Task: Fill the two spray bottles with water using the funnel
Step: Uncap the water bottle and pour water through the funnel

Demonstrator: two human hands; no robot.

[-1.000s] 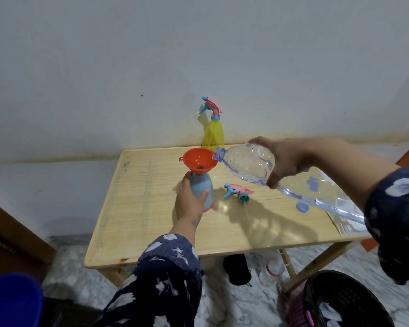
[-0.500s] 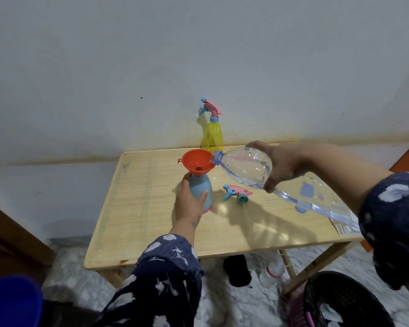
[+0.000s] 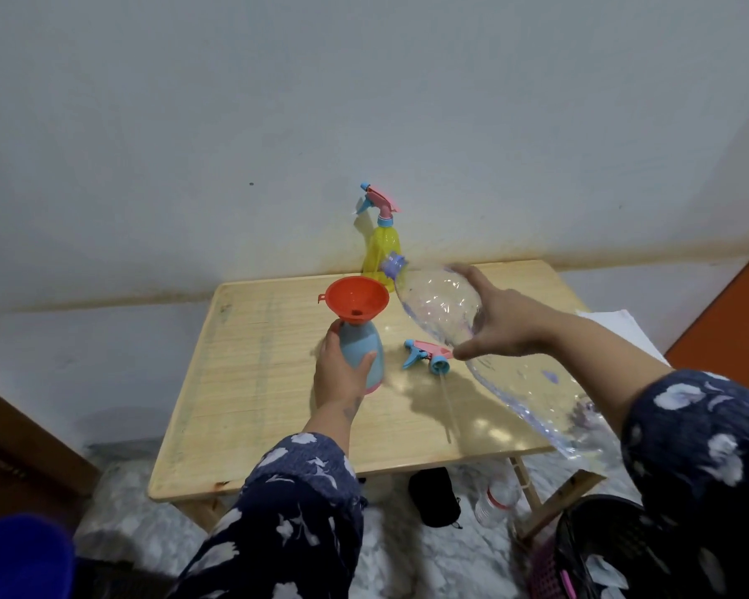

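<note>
A blue spray bottle (image 3: 363,351) stands headless on the wooden table (image 3: 251,382), an orange funnel (image 3: 356,298) seated in its neck. My left hand (image 3: 340,373) grips the bottle's body. My right hand (image 3: 500,324) holds a large clear water bottle (image 3: 444,306) tilted with its blue-ringed mouth up, above and right of the funnel, apart from it. The bottle's pink-and-blue spray head (image 3: 427,354) lies on the table with its tube pointing toward me. At the back, a yellow spray bottle (image 3: 382,252) stands with its head on.
The table stands against a white wall. White paper (image 3: 619,326) lies at its right edge. Under it are a black object (image 3: 434,497) and a small water bottle (image 3: 496,499). A black basket (image 3: 632,551) sits bottom right, something blue (image 3: 18,555) bottom left.
The water bottle's mouth has lifted up and away from the funnel rim, tilting back toward upright. My left hand and the blue bottle have stayed put.
</note>
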